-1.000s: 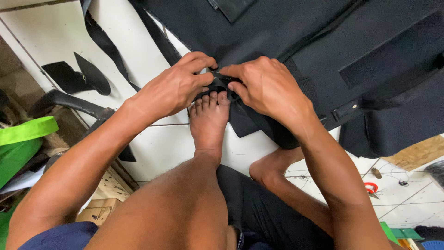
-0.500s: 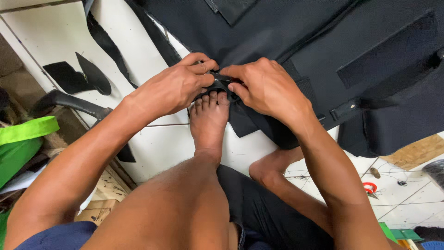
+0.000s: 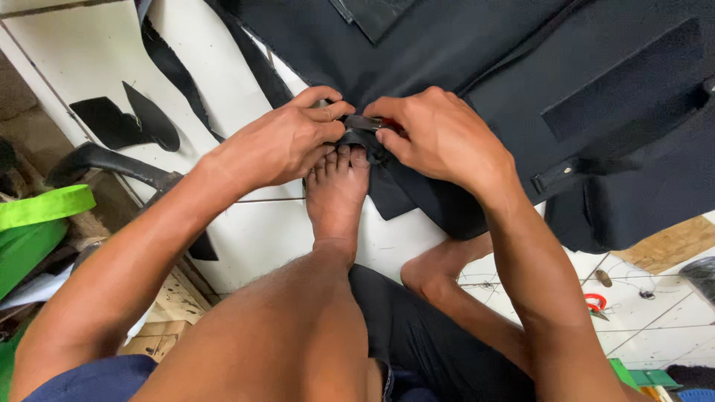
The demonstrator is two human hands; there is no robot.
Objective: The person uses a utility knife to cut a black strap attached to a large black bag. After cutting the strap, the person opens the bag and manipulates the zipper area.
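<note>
A large black fabric piece point(image 3: 477, 67) with straps and a sewn-on patch lies over a white floor. My left hand point(image 3: 287, 141) and my right hand point(image 3: 439, 134) meet at its near edge, both pinching a small black strap end with a dark buckle-like piece point(image 3: 363, 126) between thumbs and fingers. My bare foot point(image 3: 337, 190) rests just below the hands, toes against the fabric edge. A black strap with a buckle point(image 3: 558, 175) runs to the right of my right wrist.
Black fabric offcuts point(image 3: 123, 123) lie on the white floor at left. A dark curved tool handle point(image 3: 112, 164) and a bright green band point(image 3: 45, 208) sit at the far left. Small red-handled snips point(image 3: 594, 304) lie on the tiled floor at lower right.
Both hands stay at the same spot on the fabric edge; fingers shift only slightly on the small strap piece.
</note>
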